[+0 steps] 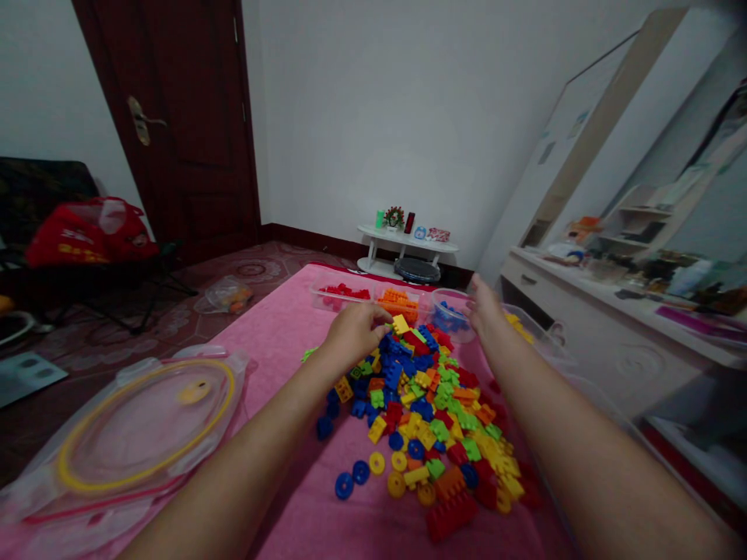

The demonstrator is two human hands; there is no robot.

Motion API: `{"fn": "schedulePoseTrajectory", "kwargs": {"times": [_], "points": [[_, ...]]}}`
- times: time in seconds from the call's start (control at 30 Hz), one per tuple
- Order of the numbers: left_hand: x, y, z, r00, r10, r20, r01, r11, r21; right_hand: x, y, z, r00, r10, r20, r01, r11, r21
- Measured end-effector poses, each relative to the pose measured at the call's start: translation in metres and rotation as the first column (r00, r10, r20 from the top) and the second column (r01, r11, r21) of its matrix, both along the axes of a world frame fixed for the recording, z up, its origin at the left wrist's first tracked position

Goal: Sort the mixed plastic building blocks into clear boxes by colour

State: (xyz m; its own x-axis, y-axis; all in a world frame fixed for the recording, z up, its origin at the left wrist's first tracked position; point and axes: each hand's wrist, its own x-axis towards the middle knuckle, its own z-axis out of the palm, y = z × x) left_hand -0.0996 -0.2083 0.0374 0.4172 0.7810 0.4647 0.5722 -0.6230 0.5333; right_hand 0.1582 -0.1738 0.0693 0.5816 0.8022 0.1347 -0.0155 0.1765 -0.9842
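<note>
Head camera: your left hand (359, 334) reaches over the far left side of the block heap (414, 397), thumb and finger pinched on a yellow block (400, 324) just above the heap's far end. Your right hand (483, 305) is open, fingers loosely apart, close beside the right side of the round tub of blue blocks (452, 317); you hold nothing visible in it.

Along the far edge of the pink cloth (271, 315) stand, left to right, the clear tub of red blocks (344, 295), the tub of orange blocks (398, 305) and the blue one, close together, so there is little room between their rims. The container with yellow blocks (525, 330) sits to the right of your right wrist, partly behind your forearm.

Your open room is on the left: a wide strip of cloth runs between your left forearm and the table's left edge, narrowing toward you where the clear lids with a yellow ring (140, 428) lie at that edge. On the right, your forearm hides much of the table's edge, and the heap spreads close to it.
</note>
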Motion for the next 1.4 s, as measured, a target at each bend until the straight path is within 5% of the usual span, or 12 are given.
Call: {"fn": "schedulePoseTrajectory", "kwargs": {"times": [0.1,0.17,0.27,0.33,0.4,0.6,0.83,1.13,1.27,1.4], "points": [[-0.006,0.007,-0.004,0.999,-0.036,-0.027,0.033,0.995,-0.099,-0.030,-0.031,-0.010,0.987,0.145,0.070,-0.145,0.989,0.003],[-0.008,0.010,-0.009,0.997,-0.056,-0.059,0.046,0.985,-0.164,-0.046,-0.050,-0.020,0.899,0.337,0.280,-0.338,0.940,-0.049],[-0.004,0.011,-0.021,0.990,-0.102,-0.102,0.083,0.981,-0.175,-0.060,-0.069,-0.041,0.500,0.503,0.705,-0.518,0.826,-0.222],[0.000,0.009,-0.030,0.981,-0.157,-0.111,0.141,0.980,-0.139,-0.064,-0.075,-0.056,0.273,0.490,0.828,-0.505,0.805,-0.311],[0.004,0.007,-0.037,0.964,-0.237,-0.122,0.223,0.967,-0.122,-0.067,-0.077,-0.066,0.156,0.469,0.869,-0.436,0.823,-0.366],[0.007,0.006,-0.040,0.923,-0.364,-0.123,0.350,0.929,-0.122,-0.069,-0.087,-0.061,0.008,0.409,0.912,-0.315,0.867,-0.386],[0.003,0.013,-0.042,0.943,-0.302,-0.137,0.266,0.936,-0.232,-0.056,-0.091,-0.056,0.086,0.495,0.865,-0.239,0.853,-0.464],[0.006,0.008,-0.045,0.926,-0.320,-0.198,0.295,0.944,-0.146,-0.069,-0.091,-0.065,0.154,0.453,0.878,-0.258,0.877,-0.406],[0.004,0.007,-0.040,0.948,-0.272,-0.164,0.247,0.956,-0.158,-0.065,-0.088,-0.060,0.431,0.505,0.748,-0.401,0.850,-0.342],[0.001,0.013,-0.035,0.985,-0.172,0.006,0.169,0.958,-0.232,-0.067,-0.090,-0.049,0.804,0.490,0.338,-0.438,0.871,-0.220]]}}
